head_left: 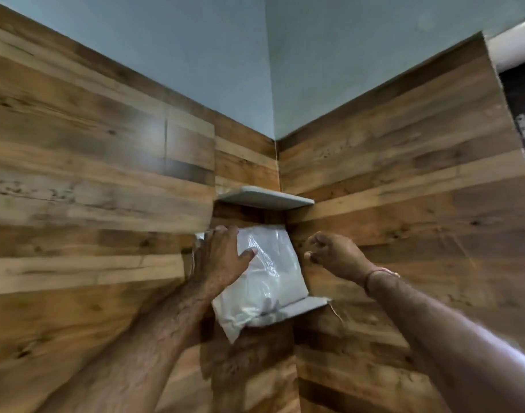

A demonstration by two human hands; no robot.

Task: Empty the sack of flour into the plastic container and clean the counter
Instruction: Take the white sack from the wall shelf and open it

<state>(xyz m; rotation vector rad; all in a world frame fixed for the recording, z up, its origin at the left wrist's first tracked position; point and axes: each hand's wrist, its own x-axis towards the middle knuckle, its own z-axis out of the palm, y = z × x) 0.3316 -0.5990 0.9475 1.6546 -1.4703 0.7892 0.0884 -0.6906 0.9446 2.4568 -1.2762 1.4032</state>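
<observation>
A clear plastic sack of white flour point(267, 281) stands on the lower corner shelf point(307, 305), tilted, with its bottom left corner hanging off the shelf edge. My left hand point(222, 254) grips the sack's upper left side, fingers over the top and thumb across its front. My right hand point(334, 253) hovers just right of the sack, fingers loosely curled, holding nothing and not touching it. The plastic container and the counter are out of view.
An upper white corner shelf point(267, 198) sits close above the sack. Wood-pattern tiled walls point(106, 189) meet in the corner behind it, with blue-grey painted wall point(225, 55) above. A dark opening point(520, 114) lies at the far right.
</observation>
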